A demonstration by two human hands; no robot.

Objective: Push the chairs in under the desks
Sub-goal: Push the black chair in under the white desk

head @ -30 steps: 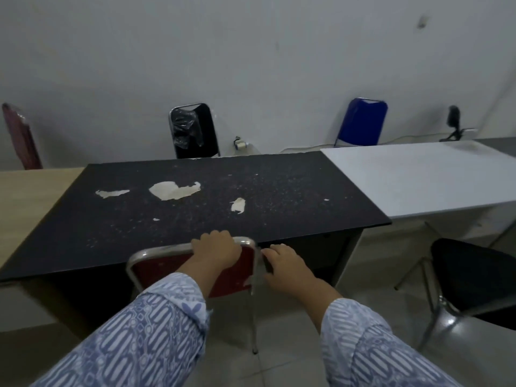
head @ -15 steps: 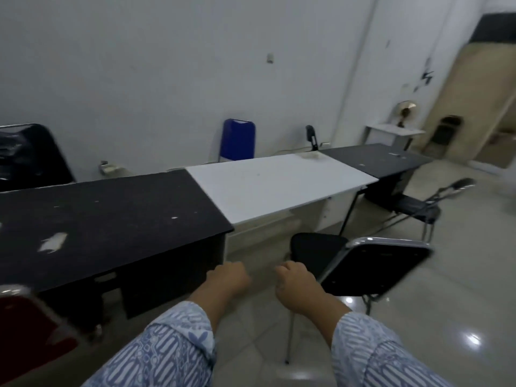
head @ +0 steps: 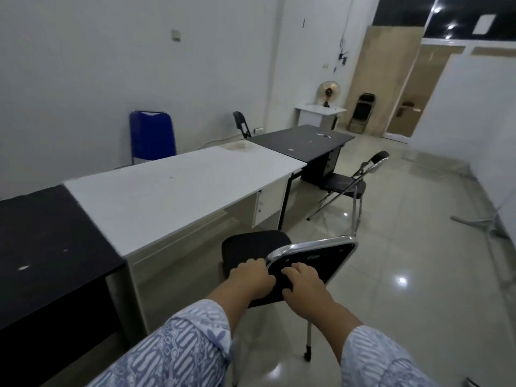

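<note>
Along the long wall stands a row of desks, and the white desk [head: 178, 188] in the middle has a wide open gap under its top. Just in front of that gap, out on the shiny floor [head: 418, 275], sits the black chair [head: 254, 250], turned a bit sideways so its seat points at the desk but its back swings off to the right. I think the job right now is to slide this chair under the white desk. To do it well, the chair should first be turned to face the desk straight, then pushed slowly and evenly with both hands so it does not twist or bump the drawer box [head: 269, 203] on the right side. Its thin legs could catch on the floor, so a low, steady push seems best. Farther off, a black folding chair [head: 346, 185] also stands out from the far black desk [head: 301, 141] and looks like it will need pushing too. Both hands are close together on the chair's back, near its silver rim [head: 310, 244]. Left hand [head: 252, 277] is curled over the left end of the rim. Right hand [head: 303, 283] rests on the black back with its fingers bent, touching it; I cannot tell how tightly it grips.
</note>
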